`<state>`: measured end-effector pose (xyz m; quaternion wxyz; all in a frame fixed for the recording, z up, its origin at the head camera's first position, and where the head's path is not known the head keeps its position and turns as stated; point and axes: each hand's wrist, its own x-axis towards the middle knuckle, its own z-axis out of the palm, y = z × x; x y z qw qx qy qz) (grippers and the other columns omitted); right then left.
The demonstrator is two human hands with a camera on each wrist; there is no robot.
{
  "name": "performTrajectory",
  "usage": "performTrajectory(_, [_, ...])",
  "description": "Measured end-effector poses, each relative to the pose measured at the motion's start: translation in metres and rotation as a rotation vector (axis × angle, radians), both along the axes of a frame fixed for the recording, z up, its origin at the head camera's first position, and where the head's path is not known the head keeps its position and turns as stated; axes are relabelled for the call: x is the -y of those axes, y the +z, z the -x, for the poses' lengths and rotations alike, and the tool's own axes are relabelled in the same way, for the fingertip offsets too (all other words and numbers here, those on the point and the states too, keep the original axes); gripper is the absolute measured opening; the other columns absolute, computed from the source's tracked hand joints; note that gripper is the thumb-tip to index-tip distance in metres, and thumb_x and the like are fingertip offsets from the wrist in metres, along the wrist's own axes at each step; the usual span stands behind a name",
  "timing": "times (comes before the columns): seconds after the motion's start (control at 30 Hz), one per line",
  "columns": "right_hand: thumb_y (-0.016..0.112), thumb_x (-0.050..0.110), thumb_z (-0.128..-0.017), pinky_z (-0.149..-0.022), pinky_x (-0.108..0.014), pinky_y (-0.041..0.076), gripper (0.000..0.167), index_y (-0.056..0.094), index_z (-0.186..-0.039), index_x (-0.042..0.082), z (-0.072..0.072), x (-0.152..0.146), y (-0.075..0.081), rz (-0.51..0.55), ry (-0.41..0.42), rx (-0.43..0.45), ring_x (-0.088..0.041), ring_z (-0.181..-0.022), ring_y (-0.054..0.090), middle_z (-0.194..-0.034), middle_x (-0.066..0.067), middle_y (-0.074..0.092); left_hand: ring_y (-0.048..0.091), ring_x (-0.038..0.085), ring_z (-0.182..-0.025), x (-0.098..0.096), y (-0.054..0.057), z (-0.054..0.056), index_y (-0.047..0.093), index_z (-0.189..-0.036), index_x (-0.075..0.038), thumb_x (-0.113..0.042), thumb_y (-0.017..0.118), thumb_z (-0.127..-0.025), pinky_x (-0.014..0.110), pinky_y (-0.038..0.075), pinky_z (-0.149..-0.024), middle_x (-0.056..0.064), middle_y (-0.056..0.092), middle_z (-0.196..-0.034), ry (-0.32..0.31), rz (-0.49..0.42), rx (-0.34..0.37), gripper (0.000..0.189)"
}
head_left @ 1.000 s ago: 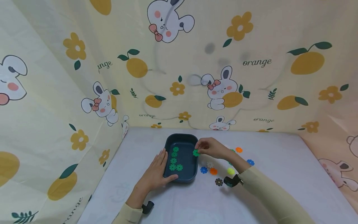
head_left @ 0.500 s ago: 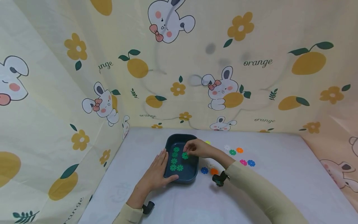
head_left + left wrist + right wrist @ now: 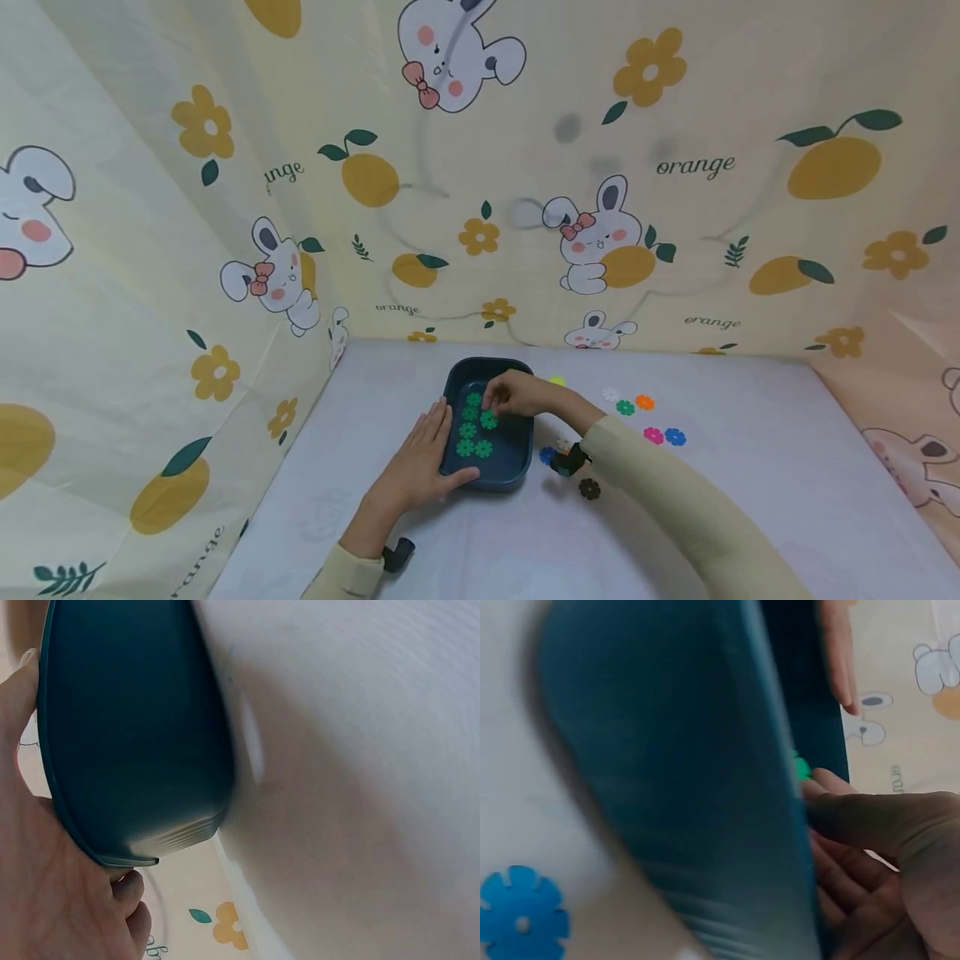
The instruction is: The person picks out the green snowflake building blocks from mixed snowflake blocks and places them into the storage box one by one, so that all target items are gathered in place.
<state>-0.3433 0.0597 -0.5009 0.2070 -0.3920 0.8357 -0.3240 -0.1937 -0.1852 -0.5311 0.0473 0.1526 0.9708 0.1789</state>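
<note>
A dark blue rectangular tray (image 3: 512, 465) stands on the white-covered table. My left hand (image 3: 416, 467) rests along its left rim with straight fingers, the thumb stretched out by the near edge. Inside the tray, several green flower-shaped discs (image 3: 467, 431) lie in an L-like arrangement at the left. My right hand (image 3: 521, 393) reaches over the right rim and pinches another green disc (image 3: 489, 419) low over the tray, close beside the others. The right wrist view shows a sliver of green disc (image 3: 802, 767) at the fingertips; the tray wall (image 3: 675, 765) hides the rest.
Right of the tray lie loose flower discs: a blue one (image 3: 547, 455), a dark brown one (image 3: 589, 488), a pink one (image 3: 653, 436), a green one (image 3: 626, 407), an orange one (image 3: 644, 402) and others. A patterned curtain (image 3: 510, 183) hangs behind the table.
My right hand has carried the green disc from the tray's right rim leftward over its inside, near the discs lying there. The left hand has stayed on the rim.
</note>
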Motion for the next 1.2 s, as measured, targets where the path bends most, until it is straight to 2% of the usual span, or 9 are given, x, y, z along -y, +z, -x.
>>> performTrajectory(0.17, [0.074, 0.002, -0.1, -0.08, -0.024, 0.059, 0.011, 0.079, -0.107, 0.008, 0.006, 0.007, 0.0, -0.059, 0.029, 0.035, -0.009, -0.086, 0.065, -0.095, 0.001, 0.073, 0.003, 0.025, -0.168, 0.001, -0.001, 0.001, 0.011, -0.173, -0.006, -0.076, 0.061, -0.096, 0.048, 0.01, -0.136, 0.008, 0.0, -0.182, -0.004, -0.009, -0.005, 0.115])
performTrajectory(0.5, [0.073, 0.0, -0.099, -0.074, -0.026, 0.058, 0.011, 0.078, -0.104, 0.008, 0.009, 0.018, -0.011, -0.133, -0.035, 0.093, -0.013, -0.083, 0.064, -0.094, 0.002, 0.072, 0.003, 0.025, -0.168, 0.001, -0.001, 0.001, 0.01, -0.173, -0.006, -0.076, 0.06, -0.096, 0.047, 0.01, -0.136, 0.008, 0.0, -0.182, -0.012, 0.007, -0.01, 0.115])
performTrajectory(0.67, [0.075, 0.002, -0.099, -0.075, -0.029, 0.059, 0.01, 0.078, -0.102, 0.011, 0.008, 0.02, -0.013, -0.15, -0.044, 0.054, -0.014, -0.084, 0.065, -0.093, 0.002, 0.071, 0.002, 0.025, -0.168, 0.001, 0.0, 0.001, 0.01, -0.173, -0.006, -0.077, 0.061, -0.096, 0.047, 0.01, -0.136, 0.008, 0.0, -0.182, -0.011, 0.008, -0.009, 0.116])
performTrajectory(0.93, [0.077, 0.004, -0.098, -0.085, -0.034, 0.062, 0.01, 0.079, -0.104, 0.012, 0.004, 0.02, -0.011, -0.173, -0.04, -0.013, -0.012, -0.089, 0.066, -0.096, 0.004, 0.072, 0.003, 0.024, -0.168, 0.001, -0.001, 0.001, 0.011, -0.172, -0.006, -0.076, 0.061, -0.096, 0.047, 0.011, -0.136, 0.008, 0.0, -0.182, -0.004, 0.008, -0.018, 0.115])
performTrajectory(1.07, [0.075, 0.008, -0.1, -0.084, -0.03, 0.061, 0.01, 0.079, -0.109, 0.011, 0.002, 0.012, -0.008, -0.124, -0.044, -0.071, -0.009, -0.09, 0.067, -0.098, 0.004, 0.073, 0.002, 0.025, -0.168, 0.001, -0.001, 0.0, 0.01, -0.173, -0.006, -0.076, 0.061, -0.096, 0.047, 0.01, -0.136, 0.007, -0.001, -0.181, -0.005, 0.007, -0.014, 0.115])
performTrajectory(1.2, [0.073, 0.009, -0.103, -0.082, -0.029, 0.061, 0.014, 0.078, -0.115, 0.008, 0.0, -0.004, 0.004, -0.036, -0.052, -0.09, -0.01, -0.091, 0.067, -0.1, 0.005, 0.073, 0.002, 0.025, -0.168, 0.001, -0.002, 0.001, 0.009, -0.173, -0.006, -0.077, 0.061, -0.096, 0.047, 0.01, -0.136, 0.007, -0.002, -0.181, -0.004, 0.011, -0.013, 0.116])
